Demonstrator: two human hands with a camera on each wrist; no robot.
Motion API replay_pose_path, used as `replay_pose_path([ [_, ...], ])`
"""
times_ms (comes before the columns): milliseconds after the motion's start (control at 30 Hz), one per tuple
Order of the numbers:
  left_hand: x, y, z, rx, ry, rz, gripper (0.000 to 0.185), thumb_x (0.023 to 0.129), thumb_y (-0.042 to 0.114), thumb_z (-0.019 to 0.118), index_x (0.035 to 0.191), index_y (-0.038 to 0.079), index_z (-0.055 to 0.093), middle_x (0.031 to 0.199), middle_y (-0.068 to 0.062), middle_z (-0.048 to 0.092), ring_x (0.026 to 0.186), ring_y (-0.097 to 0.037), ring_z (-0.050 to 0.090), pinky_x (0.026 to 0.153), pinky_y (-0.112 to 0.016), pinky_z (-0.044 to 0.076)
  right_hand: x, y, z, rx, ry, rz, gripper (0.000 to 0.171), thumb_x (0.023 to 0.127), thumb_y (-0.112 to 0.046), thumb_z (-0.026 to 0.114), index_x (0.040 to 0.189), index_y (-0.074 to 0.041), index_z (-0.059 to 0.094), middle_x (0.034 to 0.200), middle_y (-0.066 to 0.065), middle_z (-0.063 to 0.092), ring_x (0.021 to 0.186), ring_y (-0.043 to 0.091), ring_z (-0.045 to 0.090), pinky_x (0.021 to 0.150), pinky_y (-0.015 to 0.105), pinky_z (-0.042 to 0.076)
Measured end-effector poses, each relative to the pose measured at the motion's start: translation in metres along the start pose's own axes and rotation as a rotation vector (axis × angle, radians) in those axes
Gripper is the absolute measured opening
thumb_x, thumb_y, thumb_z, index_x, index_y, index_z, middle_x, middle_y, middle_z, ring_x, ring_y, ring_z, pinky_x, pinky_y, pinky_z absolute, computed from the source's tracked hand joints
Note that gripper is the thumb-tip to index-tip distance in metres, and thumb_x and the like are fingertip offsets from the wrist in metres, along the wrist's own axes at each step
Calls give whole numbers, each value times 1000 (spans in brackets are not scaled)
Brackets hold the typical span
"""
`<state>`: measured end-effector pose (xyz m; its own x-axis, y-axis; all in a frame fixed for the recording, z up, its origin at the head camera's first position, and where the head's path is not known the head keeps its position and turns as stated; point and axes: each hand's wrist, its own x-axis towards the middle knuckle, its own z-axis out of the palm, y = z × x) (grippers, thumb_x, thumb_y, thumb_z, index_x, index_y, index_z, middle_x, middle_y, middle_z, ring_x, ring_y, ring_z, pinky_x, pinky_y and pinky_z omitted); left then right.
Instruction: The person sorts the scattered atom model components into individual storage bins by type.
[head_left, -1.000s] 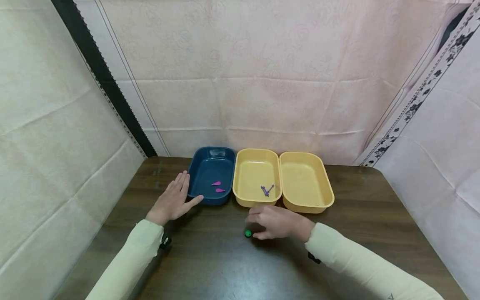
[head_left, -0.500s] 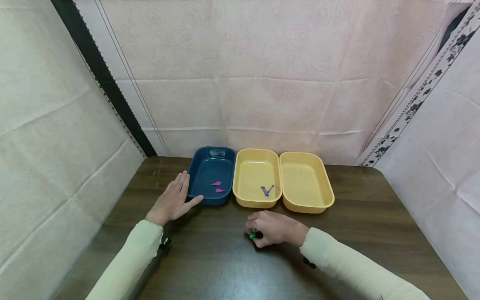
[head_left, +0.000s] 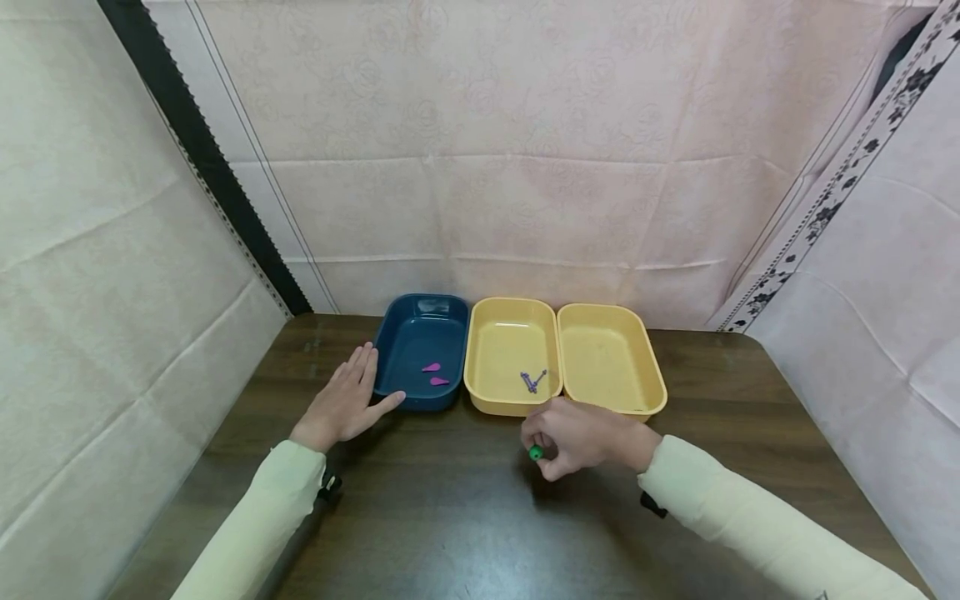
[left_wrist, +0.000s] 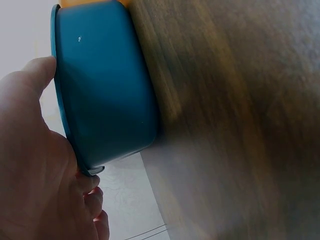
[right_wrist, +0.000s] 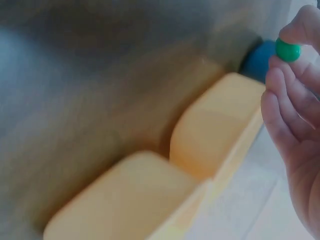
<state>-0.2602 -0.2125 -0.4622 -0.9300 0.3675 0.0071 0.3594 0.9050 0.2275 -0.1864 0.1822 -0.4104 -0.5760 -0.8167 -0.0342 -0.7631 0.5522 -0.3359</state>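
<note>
My right hand point(head_left: 581, 437) pinches a small green bead point(head_left: 536, 452) between thumb and fingers, just above the table in front of the middle yellow tray point(head_left: 480, 387). The right wrist view shows the green bead point(right_wrist: 287, 50) at my fingertips. That tray holds a small purple piece point(head_left: 532, 381). My left hand point(head_left: 347, 400) lies flat on the table with straight fingers, its thumb against the blue tray point(head_left: 390, 350), whose outer wall point(left_wrist: 105, 90) fills the left wrist view. Two pink pieces point(head_left: 433, 373) lie in the blue tray.
A second yellow tray point(head_left: 651, 392) stands at the right of the row, next to the middle one. Pale cloth walls close in the dark wooden table point(head_left: 450, 517) at the back and on both sides.
My right hand closed on the green bead, lifted it off the table and moved right and toward the yellow trays. The left hand has stayed put.
</note>
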Motion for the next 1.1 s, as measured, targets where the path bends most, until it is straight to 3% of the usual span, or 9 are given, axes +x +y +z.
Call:
replay_pose_path([
  [533,1,-2,1,-2,7,6,107,102,75,40,167,-4,10,177,-23,8,164,-47,10,133,-61,17,-41,44,-53,-58,140,131,16,76,-9,80,81,-19,68,80,-8,65,76,9,61,68,21,53],
  [1100,0,-1,1,-13,5,4,107,102,75,40,168,-3,9,178,-22,7,164,-47,10,133,-61,17,-65,101,-56,-88,198,265,11,81,-6,77,82,-16,72,80,-8,68,78,11,64,70,27,56],
])
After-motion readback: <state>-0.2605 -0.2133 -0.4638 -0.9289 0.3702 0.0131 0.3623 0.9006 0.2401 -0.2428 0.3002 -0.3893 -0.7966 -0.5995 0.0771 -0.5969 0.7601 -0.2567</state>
